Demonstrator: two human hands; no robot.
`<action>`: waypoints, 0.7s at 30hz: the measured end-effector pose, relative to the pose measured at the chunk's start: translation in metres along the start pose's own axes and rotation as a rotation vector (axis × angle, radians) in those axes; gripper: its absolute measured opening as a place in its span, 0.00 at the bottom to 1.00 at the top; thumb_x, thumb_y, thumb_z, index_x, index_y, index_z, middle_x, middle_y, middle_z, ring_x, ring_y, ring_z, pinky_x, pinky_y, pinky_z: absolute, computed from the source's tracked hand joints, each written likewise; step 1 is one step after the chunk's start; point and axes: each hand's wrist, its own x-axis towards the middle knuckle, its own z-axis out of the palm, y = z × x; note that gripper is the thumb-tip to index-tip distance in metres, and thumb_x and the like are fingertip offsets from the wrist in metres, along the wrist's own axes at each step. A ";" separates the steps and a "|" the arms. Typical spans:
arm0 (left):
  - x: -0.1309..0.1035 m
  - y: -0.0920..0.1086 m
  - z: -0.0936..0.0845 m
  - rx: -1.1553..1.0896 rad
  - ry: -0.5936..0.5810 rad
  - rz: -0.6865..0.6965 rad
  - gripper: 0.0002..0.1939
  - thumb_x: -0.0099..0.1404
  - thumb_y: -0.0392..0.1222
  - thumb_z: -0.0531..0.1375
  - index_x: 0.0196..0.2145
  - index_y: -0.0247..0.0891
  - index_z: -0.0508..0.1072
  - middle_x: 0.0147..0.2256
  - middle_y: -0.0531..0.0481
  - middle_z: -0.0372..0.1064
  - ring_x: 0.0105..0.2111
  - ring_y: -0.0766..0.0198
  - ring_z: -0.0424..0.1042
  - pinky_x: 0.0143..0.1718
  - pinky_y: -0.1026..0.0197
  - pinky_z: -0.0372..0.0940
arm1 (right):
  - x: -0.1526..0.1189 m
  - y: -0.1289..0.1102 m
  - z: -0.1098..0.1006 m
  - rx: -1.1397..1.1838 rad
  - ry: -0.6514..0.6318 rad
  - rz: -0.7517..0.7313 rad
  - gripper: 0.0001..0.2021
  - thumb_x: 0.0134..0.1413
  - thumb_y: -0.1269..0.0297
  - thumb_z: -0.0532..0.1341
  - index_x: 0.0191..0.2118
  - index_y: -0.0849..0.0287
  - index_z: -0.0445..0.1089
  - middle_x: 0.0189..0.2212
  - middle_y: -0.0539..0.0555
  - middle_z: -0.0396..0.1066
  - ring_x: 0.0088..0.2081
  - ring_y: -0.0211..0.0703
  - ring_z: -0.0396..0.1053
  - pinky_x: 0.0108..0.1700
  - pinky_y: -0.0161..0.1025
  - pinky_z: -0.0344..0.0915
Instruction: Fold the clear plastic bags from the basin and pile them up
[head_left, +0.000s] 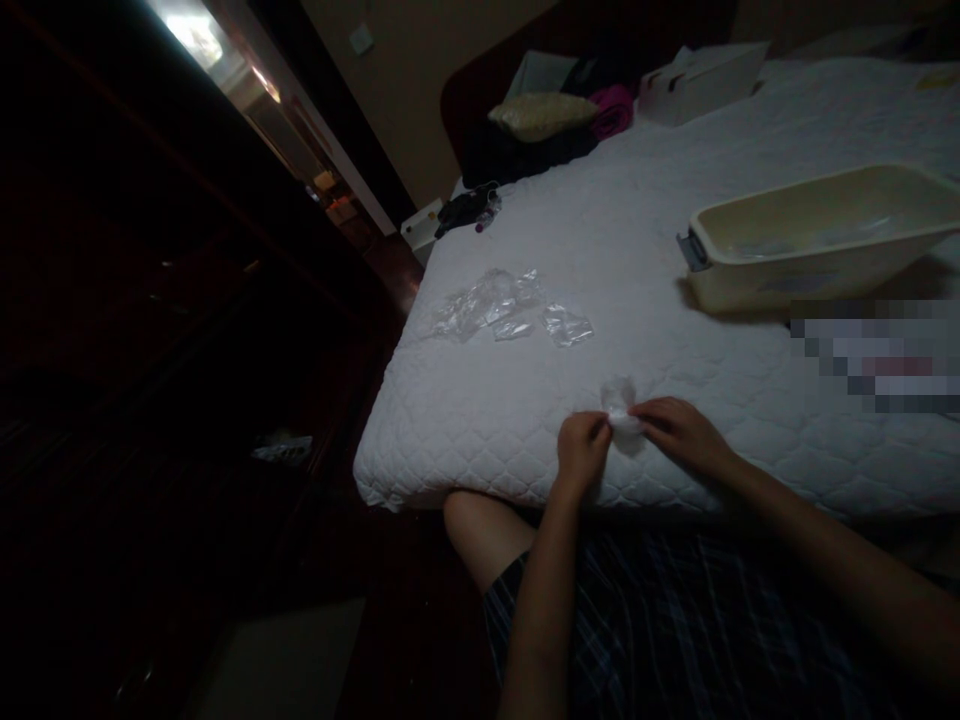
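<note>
A small clear plastic bag [621,398] is held between my two hands, just above the near edge of the white quilted bed [465,430]. My left hand [583,445] pinches its left side, fingers curled. From the right, my right hand [675,428] pinches the other side between thumb and fingers. Farther left on the bed lies a loose spread of crumpled clear plastic bags [491,300], with one more bag [568,326] at its right end. Whether the held bag contains anything is too dim to tell.
A cream plastic bin [817,270] with a grey handle stands on the bed at the right, clear plastic inside. Behind are a white box [701,85], a beige pillow [544,116] and dark clothes. A dark cable bundle [466,208] lies at the far left edge.
</note>
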 end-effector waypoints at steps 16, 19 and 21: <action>0.011 0.028 0.006 -0.034 0.143 -0.279 0.11 0.68 0.42 0.56 0.42 0.37 0.77 0.35 0.47 0.75 0.38 0.61 0.72 0.43 0.59 0.64 | 0.012 -0.017 0.004 0.009 0.019 0.317 0.19 0.59 0.50 0.53 0.34 0.58 0.75 0.32 0.57 0.75 0.35 0.48 0.72 0.38 0.45 0.66; 0.011 0.029 0.006 0.000 0.126 -0.265 0.11 0.68 0.42 0.56 0.43 0.38 0.77 0.35 0.47 0.76 0.38 0.61 0.71 0.43 0.60 0.64 | 0.010 -0.017 0.006 0.012 0.041 0.334 0.18 0.58 0.51 0.54 0.39 0.59 0.73 0.33 0.58 0.75 0.35 0.49 0.72 0.40 0.46 0.66; 0.011 0.029 0.005 0.016 0.107 -0.251 0.12 0.68 0.41 0.56 0.43 0.38 0.77 0.36 0.46 0.76 0.39 0.61 0.71 0.44 0.60 0.63 | 0.009 -0.016 0.007 0.020 0.051 0.347 0.17 0.58 0.52 0.55 0.43 0.60 0.72 0.33 0.57 0.75 0.36 0.50 0.72 0.41 0.46 0.66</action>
